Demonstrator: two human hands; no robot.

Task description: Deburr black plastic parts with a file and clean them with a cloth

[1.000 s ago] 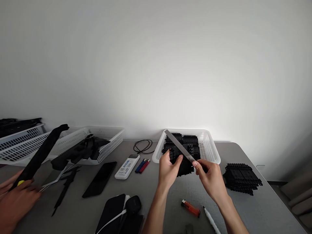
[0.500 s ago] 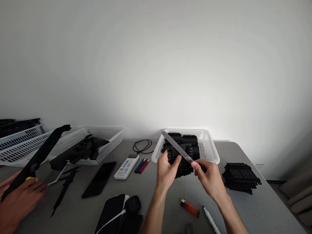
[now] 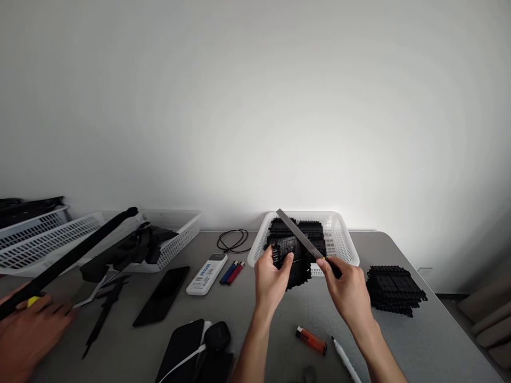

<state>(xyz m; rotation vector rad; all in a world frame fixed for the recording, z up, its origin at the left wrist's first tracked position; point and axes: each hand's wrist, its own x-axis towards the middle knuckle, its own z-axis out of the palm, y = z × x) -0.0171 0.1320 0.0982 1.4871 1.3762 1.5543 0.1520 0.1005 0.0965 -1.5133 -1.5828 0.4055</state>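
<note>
My left hand (image 3: 271, 279) grips a black ridged plastic part (image 3: 293, 266) by its left edge, thumb on its face, just in front of the white basket. My right hand (image 3: 344, 282) is closed around the handle end of a flat metal file (image 3: 297, 232), whose grey blade slants up to the left across the part's upper right edge. A bit of yellow shows by my right fingers; most of the handle is hidden. More black ridged parts (image 3: 311, 230) lie in the white basket (image 3: 343, 242) behind.
Right of my hands is a stack of similar black parts (image 3: 393, 287). Nearer are an orange lighter (image 3: 311, 340) and a white pen (image 3: 345, 359). Phones, two lighters (image 3: 231, 272) and a cable (image 3: 233, 240) lie leftward. A co-worker's hand (image 3: 35, 327) works on a long black piece (image 3: 72, 252).
My right hand and the file have shifted slightly right, uncovering more of the part's face. The co-worker's long black piece has tilted lower and reaches further right.
</note>
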